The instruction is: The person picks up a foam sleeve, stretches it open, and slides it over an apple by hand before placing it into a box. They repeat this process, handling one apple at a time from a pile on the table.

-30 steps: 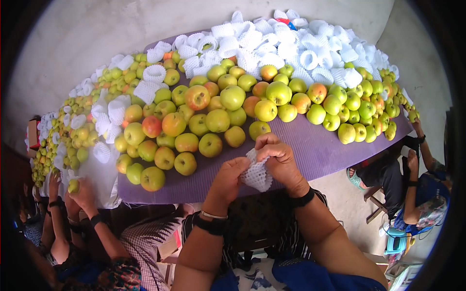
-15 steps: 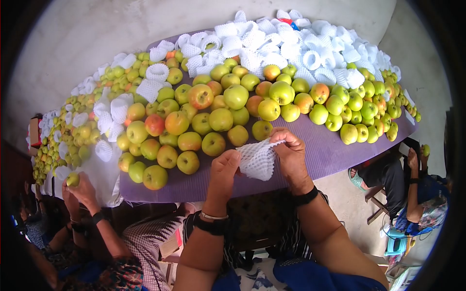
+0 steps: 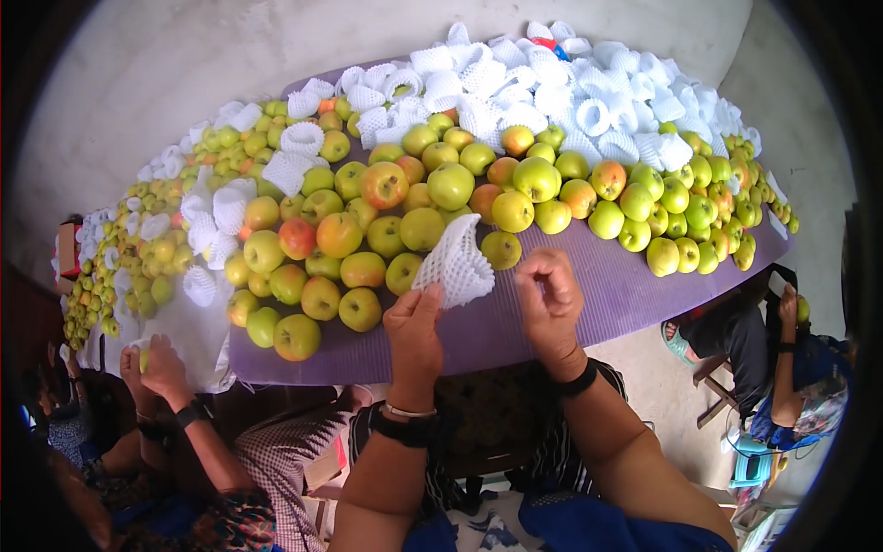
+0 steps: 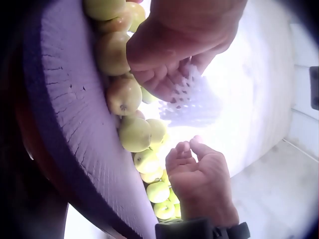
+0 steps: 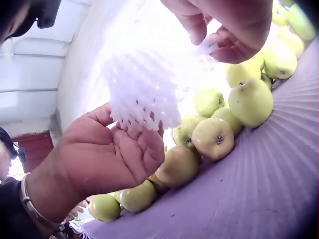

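My left hand pinches a white foam net sleeve by its lower edge, over the front of the purple table. The sleeve stands up and partly spread, its mesh clear in the right wrist view. To its right, my right hand is raised with loosely bent fingers, apart from the sleeve. In the left wrist view its palm shows, with nothing seen in it. Just behind the sleeve, green and reddish apples lie in a loose heap; one apple sits between the two hands.
A large pile of white foam sleeves covers the back of the table. More apples spread along the right side. At left, another person's hands work beside a white sheet. A person sits at the far right by a blue stool.
Both hands held the foam sleeve and stretched it sideways. The right hand has let go and moved slightly apart; the left hand has turned the sleeve more upright.
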A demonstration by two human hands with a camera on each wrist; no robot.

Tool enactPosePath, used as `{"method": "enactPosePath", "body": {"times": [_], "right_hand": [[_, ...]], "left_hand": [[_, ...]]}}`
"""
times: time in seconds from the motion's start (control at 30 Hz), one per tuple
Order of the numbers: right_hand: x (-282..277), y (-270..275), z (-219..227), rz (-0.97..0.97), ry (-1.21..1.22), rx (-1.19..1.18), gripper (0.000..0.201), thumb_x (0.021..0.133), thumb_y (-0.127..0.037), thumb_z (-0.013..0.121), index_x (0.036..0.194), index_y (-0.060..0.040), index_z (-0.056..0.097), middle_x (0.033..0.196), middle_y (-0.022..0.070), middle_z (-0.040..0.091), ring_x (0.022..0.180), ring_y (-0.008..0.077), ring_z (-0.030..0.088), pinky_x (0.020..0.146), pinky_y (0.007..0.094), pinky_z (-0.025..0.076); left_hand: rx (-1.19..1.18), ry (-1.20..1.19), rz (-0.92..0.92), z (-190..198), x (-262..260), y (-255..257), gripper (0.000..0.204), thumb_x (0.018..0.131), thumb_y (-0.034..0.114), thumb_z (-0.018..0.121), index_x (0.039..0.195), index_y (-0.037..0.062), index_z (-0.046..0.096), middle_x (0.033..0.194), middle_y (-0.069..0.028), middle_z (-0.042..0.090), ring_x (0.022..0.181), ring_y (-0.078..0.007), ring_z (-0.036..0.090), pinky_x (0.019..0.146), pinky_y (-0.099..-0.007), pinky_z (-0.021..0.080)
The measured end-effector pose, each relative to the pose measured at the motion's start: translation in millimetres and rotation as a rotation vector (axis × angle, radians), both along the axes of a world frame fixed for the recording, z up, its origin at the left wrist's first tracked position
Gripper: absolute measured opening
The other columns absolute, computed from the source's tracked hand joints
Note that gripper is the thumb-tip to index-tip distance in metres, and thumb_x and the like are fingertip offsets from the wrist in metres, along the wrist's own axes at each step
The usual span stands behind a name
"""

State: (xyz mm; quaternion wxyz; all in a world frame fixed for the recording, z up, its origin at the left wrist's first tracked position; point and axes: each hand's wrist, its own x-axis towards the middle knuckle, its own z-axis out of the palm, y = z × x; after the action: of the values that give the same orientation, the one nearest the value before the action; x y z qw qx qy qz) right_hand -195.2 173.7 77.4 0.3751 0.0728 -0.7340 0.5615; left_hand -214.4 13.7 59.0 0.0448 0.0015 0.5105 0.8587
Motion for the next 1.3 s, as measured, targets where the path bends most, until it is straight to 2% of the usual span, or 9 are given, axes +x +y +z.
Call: {"method": "enactPosePath", "body": {"times": [0.07, 0.33, 0.47, 0.57, 0.77, 0.87, 0.97, 1.13, 1.3], "right_hand": [[7, -12, 3, 0.085, -0.033, 0.084, 0.02, 0.071, 0.004, 0.065, 0.086, -0.0035, 0.055, 0.087, 0.0075, 0.054, 0.069, 0.0118, 0.053, 0.063, 0.0232, 0.044], [-2, -22, -17, 0.256, -0.361, -0.283, 0.028, 0.073, 0.002, 0.065, 0.098, -0.0031, 0.053, 0.082, 0.0058, 0.053, 0.073, 0.011, 0.053, 0.066, 0.0245, 0.046], [-7, -16, -20, 0.177, -0.236, -0.055, 0.024, 0.079, 0.004, 0.057, 0.101, -0.0029, 0.051, 0.082, 0.0025, 0.054, 0.074, 0.0095, 0.053, 0.068, 0.0234, 0.045], [-6, -15, -14, 0.284, -0.285, -0.328, 0.021, 0.083, 0.004, 0.049, 0.102, -0.0022, 0.051, 0.086, 0.0015, 0.056, 0.077, 0.0085, 0.053, 0.07, 0.0225, 0.044], [-2, -15, -8, 0.437, -0.326, -0.424, 0.018, 0.086, 0.003, 0.045, 0.103, -0.0008, 0.051, 0.091, 0.003, 0.058, 0.082, 0.0073, 0.054, 0.073, 0.0218, 0.045], [-5, -11, -9, 0.409, -0.339, -0.553, 0.019, 0.086, 0.005, 0.043, 0.103, -0.0007, 0.05, 0.091, 0.0021, 0.058, 0.083, 0.0069, 0.054, 0.074, 0.0218, 0.045], [-4, -5, -9, 0.394, -0.368, -0.476, 0.018, 0.085, 0.001, 0.048, 0.103, -0.0009, 0.049, 0.091, 0.0044, 0.058, 0.083, 0.0091, 0.055, 0.073, 0.0231, 0.045], [4, -7, 26, -0.016, 0.01, 0.455, 0.071, 0.059, -0.02, 0.078, 0.119, -0.0039, 0.042, 0.109, 0.0172, 0.052, 0.101, 0.0315, 0.051, 0.088, 0.0422, 0.038], [8, -25, 15, 0.158, -0.204, 0.534, 0.085, 0.053, -0.023, 0.08, 0.125, -0.0044, 0.038, 0.116, 0.0183, 0.049, 0.11, 0.0359, 0.045, 0.093, 0.0456, 0.033]], "left_hand": [[0.044, 0.012, 0.088, 12, 4, 7, 0.021, 0.087, 0.013, 0.056, 0.081, -0.0055, 0.063, 0.076, -0.0012, 0.061, 0.068, -0.0042, 0.05, 0.06, -0.0189, 0.039], [-0.026, 0.089, -0.034, 11, 11, 9, 0.017, 0.087, 0.009, 0.054, 0.089, -0.0056, 0.063, 0.083, -0.0036, 0.063, 0.075, -0.0076, 0.056, 0.07, -0.0216, 0.045], [0.022, 0.085, -0.015, 5, 8, 3, 0.021, 0.089, 0.011, 0.05, 0.102, -0.0043, 0.058, 0.099, -0.0105, 0.062, 0.089, -0.0161, 0.061, 0.077, -0.0298, 0.05], [0.172, 0.032, 0.03, 8, 5, 1, 0.022, 0.089, 0.01, 0.049, 0.106, -0.0036, 0.056, 0.102, -0.0101, 0.061, 0.091, -0.0158, 0.06, 0.08, -0.0298, 0.048], [-0.209, 0.262, 0.08, 9, 7, 9, 0.014, 0.081, 0.001, 0.059, 0.094, -0.0045, 0.059, 0.09, -0.0066, 0.062, 0.081, -0.0102, 0.056, 0.073, -0.0239, 0.045], [-0.042, 0.098, 0.15, 7, 5, 2, 0.012, 0.079, 0.001, 0.061, 0.09, -0.004, 0.06, 0.087, -0.0041, 0.061, 0.078, -0.0098, 0.054, 0.072, -0.0237, 0.045], [-0.09, 0.131, 0.173, 8, 4, -1, 0.011, 0.078, 0.002, 0.063, 0.087, -0.0038, 0.06, 0.083, -0.0027, 0.061, 0.075, -0.0088, 0.053, 0.069, -0.0234, 0.044], [-0.558, 0.354, 0.259, 9, 4, -7, 0.013, 0.073, 0.003, 0.067, 0.083, -0.0024, 0.06, 0.074, -0.007, 0.06, 0.069, -0.0155, 0.056, 0.064, -0.0268, 0.044], [-0.736, 0.584, 0.204, 17, 7, -14, 0.015, 0.067, 0.002, 0.069, 0.08, -0.0005, 0.061, 0.071, -0.0105, 0.059, 0.064, -0.0239, 0.056, 0.061, -0.0304, 0.044]]}}
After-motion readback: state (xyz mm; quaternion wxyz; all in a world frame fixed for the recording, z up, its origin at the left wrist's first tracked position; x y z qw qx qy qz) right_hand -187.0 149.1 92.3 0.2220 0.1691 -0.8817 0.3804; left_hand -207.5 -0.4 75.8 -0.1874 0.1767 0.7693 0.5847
